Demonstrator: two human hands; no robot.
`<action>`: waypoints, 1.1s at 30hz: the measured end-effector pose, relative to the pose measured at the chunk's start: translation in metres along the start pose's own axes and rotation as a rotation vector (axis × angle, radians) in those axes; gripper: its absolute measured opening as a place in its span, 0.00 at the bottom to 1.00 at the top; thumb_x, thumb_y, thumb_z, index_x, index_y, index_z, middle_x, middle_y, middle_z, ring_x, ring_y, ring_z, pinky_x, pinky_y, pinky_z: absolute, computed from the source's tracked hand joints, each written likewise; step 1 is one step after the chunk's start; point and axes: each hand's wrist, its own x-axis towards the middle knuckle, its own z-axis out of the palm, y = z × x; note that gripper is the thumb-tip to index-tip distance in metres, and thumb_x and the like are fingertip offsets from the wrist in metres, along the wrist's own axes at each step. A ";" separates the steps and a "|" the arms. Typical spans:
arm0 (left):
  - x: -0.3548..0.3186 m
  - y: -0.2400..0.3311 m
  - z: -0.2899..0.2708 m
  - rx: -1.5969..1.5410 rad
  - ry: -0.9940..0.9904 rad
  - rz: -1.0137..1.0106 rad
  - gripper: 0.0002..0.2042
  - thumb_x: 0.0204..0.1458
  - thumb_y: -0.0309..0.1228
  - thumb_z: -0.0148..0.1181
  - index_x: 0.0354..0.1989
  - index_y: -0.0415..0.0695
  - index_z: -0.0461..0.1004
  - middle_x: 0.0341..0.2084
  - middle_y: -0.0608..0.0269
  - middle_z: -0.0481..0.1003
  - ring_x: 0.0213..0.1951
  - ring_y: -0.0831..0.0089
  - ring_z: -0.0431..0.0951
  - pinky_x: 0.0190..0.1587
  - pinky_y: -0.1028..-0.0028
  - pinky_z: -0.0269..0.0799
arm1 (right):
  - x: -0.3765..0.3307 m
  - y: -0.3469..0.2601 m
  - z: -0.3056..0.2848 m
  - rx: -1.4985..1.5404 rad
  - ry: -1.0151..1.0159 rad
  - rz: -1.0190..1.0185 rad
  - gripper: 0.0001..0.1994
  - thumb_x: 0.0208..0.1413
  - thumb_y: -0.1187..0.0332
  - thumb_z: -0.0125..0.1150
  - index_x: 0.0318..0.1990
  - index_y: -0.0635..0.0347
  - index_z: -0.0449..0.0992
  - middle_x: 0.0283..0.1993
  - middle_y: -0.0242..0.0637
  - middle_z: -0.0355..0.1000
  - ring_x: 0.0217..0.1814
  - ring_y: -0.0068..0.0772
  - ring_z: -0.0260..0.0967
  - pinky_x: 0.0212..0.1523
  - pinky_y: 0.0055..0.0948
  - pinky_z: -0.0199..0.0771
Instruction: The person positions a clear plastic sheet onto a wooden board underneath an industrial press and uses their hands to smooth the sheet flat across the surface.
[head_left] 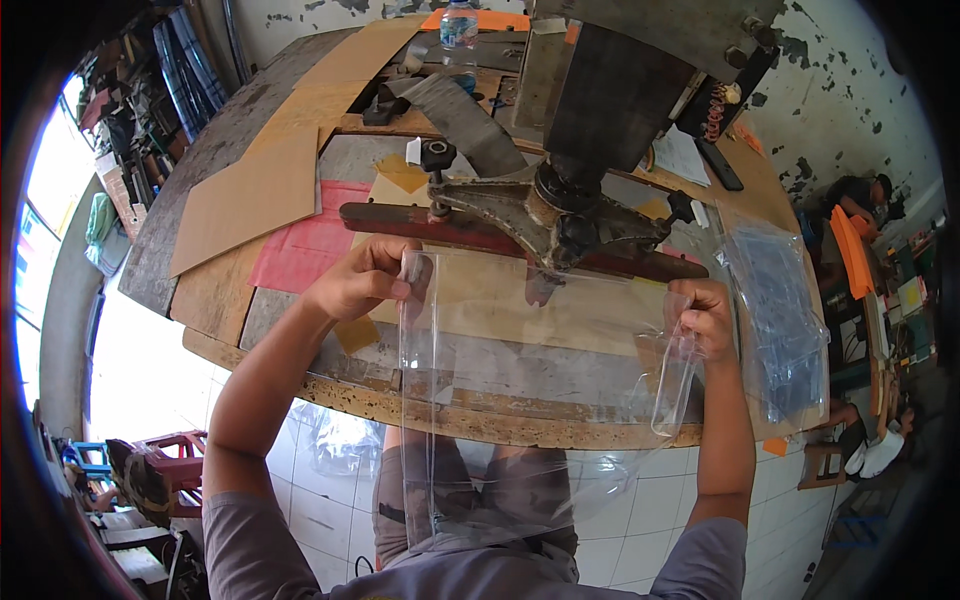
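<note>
A large clear plastic sheet [500, 375] with folded, seam-like side edges hangs stretched between my two hands, from the table down toward my lap. My left hand [370, 275] pinches its far left corner between thumb and fingers. At the far right corner, my right hand [703, 315] is closed on the plastic, where the edge loops and bends. Just beyond the sheet's far edge stands a heavy press head [560, 205] with a long dark red bar [450, 225] low over the worktable. Through the plastic, a yellowish board [490, 310] shows beneath the bar.
Brown boards [250, 190] and a pink sheet [305, 245] lie on the left. Stacked clear plastic pieces [775, 310] rest at the right. A water bottle [459, 30] stands at the back. Another person [860, 205] sits at the far right. More plastic [340, 440] lies on the floor.
</note>
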 end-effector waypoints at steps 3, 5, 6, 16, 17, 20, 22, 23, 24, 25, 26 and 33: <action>-0.001 -0.003 -0.002 -0.015 -0.001 -0.006 0.06 0.45 0.28 0.62 0.29 0.42 0.73 0.27 0.65 0.76 0.30 0.76 0.74 0.34 0.74 0.69 | 0.000 -0.001 0.003 0.068 -0.006 0.017 0.15 0.50 0.66 0.62 0.19 0.62 0.66 0.19 0.33 0.65 0.15 0.19 0.57 0.15 0.22 0.57; 0.000 0.001 0.003 -0.060 -0.017 -0.014 0.06 0.44 0.28 0.62 0.30 0.41 0.74 0.27 0.66 0.76 0.30 0.76 0.74 0.34 0.74 0.69 | -0.001 0.000 0.002 0.078 -0.011 0.008 0.14 0.50 0.67 0.62 0.19 0.62 0.66 0.19 0.33 0.65 0.15 0.19 0.57 0.15 0.22 0.57; 0.000 0.001 0.004 -0.054 -0.003 -0.017 0.07 0.44 0.28 0.62 0.30 0.41 0.75 0.27 0.65 0.76 0.30 0.76 0.75 0.34 0.74 0.69 | -0.001 -0.001 0.002 0.083 -0.015 0.010 0.14 0.50 0.67 0.62 0.19 0.62 0.66 0.19 0.33 0.65 0.15 0.19 0.57 0.15 0.22 0.57; -0.001 -0.001 0.002 -0.047 0.038 -0.058 0.10 0.41 0.32 0.66 0.28 0.39 0.75 0.24 0.63 0.75 0.25 0.74 0.74 0.28 0.74 0.67 | -0.002 -0.004 0.005 0.118 -0.033 0.014 0.16 0.50 0.67 0.63 0.19 0.62 0.64 0.19 0.34 0.63 0.15 0.18 0.56 0.14 0.20 0.57; 0.000 0.000 0.003 -0.048 0.053 -0.073 0.11 0.40 0.33 0.68 0.27 0.40 0.74 0.23 0.62 0.74 0.23 0.74 0.73 0.26 0.75 0.66 | -0.002 -0.003 0.005 0.118 -0.031 0.012 0.16 0.50 0.67 0.63 0.19 0.62 0.64 0.19 0.34 0.62 0.15 0.18 0.56 0.14 0.20 0.57; 0.001 0.001 0.006 -0.042 0.054 -0.052 0.12 0.41 0.34 0.68 0.26 0.39 0.73 0.22 0.61 0.74 0.20 0.75 0.71 0.22 0.75 0.63 | -0.002 -0.004 0.005 0.127 -0.029 0.025 0.16 0.50 0.67 0.63 0.19 0.62 0.63 0.19 0.33 0.62 0.15 0.18 0.56 0.14 0.21 0.57; 0.001 0.002 0.008 -0.046 0.057 -0.054 0.12 0.41 0.35 0.68 0.25 0.39 0.73 0.21 0.62 0.73 0.19 0.75 0.71 0.22 0.75 0.63 | -0.002 -0.004 0.005 0.127 -0.028 0.027 0.15 0.50 0.67 0.63 0.19 0.62 0.63 0.19 0.33 0.62 0.15 0.18 0.56 0.14 0.21 0.57; 0.001 0.002 0.008 -0.047 0.059 -0.055 0.12 0.41 0.35 0.68 0.25 0.39 0.73 0.21 0.62 0.73 0.19 0.76 0.70 0.21 0.75 0.63 | -0.002 -0.005 0.006 0.128 -0.027 0.027 0.15 0.50 0.67 0.63 0.19 0.62 0.63 0.19 0.33 0.62 0.15 0.18 0.56 0.14 0.21 0.58; 0.001 0.002 0.006 -0.051 0.028 -0.056 0.11 0.42 0.34 0.66 0.27 0.38 0.74 0.23 0.61 0.74 0.21 0.75 0.72 0.24 0.75 0.65 | -0.002 -0.005 0.006 0.125 -0.028 0.025 0.15 0.50 0.68 0.63 0.19 0.62 0.63 0.19 0.33 0.62 0.16 0.18 0.57 0.14 0.21 0.58; 0.000 0.001 0.002 -0.055 -0.003 -0.057 0.11 0.43 0.33 0.64 0.29 0.38 0.76 0.24 0.61 0.75 0.24 0.75 0.74 0.26 0.76 0.68 | -0.002 -0.005 0.005 0.122 -0.029 0.023 0.15 0.50 0.68 0.63 0.19 0.62 0.63 0.20 0.33 0.63 0.16 0.18 0.57 0.14 0.21 0.58; -0.001 0.000 -0.001 -0.059 -0.034 -0.059 0.10 0.43 0.32 0.62 0.30 0.37 0.77 0.26 0.61 0.77 0.26 0.74 0.75 0.29 0.76 0.71 | -0.002 -0.005 0.005 0.119 -0.030 0.021 0.15 0.50 0.68 0.63 0.19 0.62 0.63 0.20 0.33 0.63 0.16 0.18 0.57 0.14 0.21 0.58; -0.001 0.003 0.001 -0.015 -0.040 -0.053 0.11 0.43 0.32 0.62 0.30 0.35 0.77 0.26 0.60 0.76 0.26 0.74 0.75 0.28 0.76 0.69 | -0.002 -0.006 0.005 0.117 -0.029 0.032 0.15 0.50 0.69 0.63 0.19 0.62 0.63 0.20 0.33 0.63 0.16 0.18 0.58 0.15 0.21 0.59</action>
